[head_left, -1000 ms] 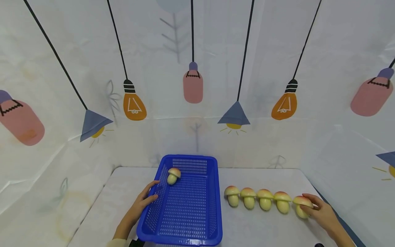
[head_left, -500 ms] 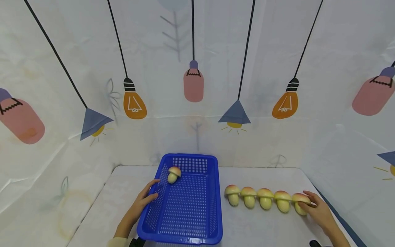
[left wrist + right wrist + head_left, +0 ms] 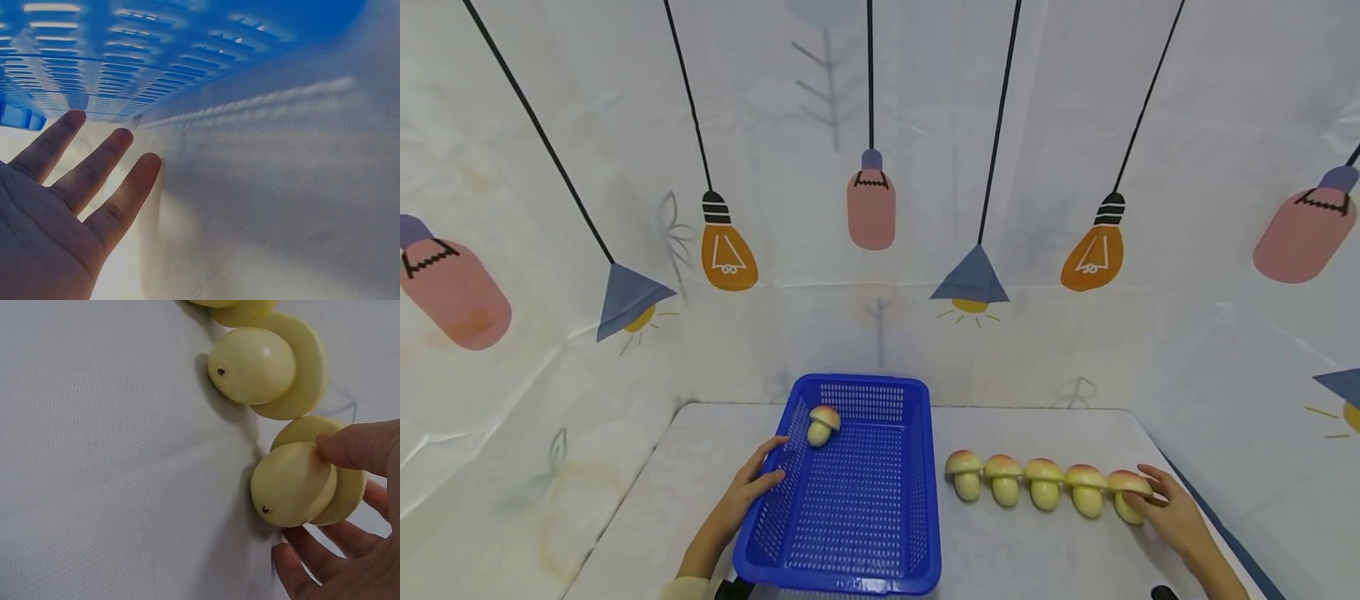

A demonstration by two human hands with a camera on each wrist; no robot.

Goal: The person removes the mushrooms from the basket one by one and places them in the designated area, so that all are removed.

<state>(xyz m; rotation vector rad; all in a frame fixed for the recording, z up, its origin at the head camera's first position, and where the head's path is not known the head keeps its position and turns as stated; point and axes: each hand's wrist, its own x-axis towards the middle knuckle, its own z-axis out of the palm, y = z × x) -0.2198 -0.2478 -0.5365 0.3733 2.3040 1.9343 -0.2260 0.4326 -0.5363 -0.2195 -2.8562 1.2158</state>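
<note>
A blue perforated basket (image 3: 850, 508) stands on the white table, a toy mushroom (image 3: 823, 425) with an orange-tinted cap lying in its far left corner. My left hand (image 3: 741, 500) is at the basket's left side, thumb and index finger against the rim; the left wrist view shows the other fingers extended beside the slotted wall. To the right of the basket, several similar mushrooms (image 3: 1045, 485) line up with their caps touching or nearly so. My right hand (image 3: 1176, 512) pinches the last mushroom (image 3: 290, 484) at the right end, thumb on its near side and fingers behind it.
A white sheet (image 3: 880, 333) printed with hanging lamps and bulbs rises behind the table (image 3: 1000, 558). The table's right edge lies just beyond my right hand.
My right hand has shifted the end mushroom slightly left, closer to its neighbour. The left hand, basket and other mushrooms hold their places.
</note>
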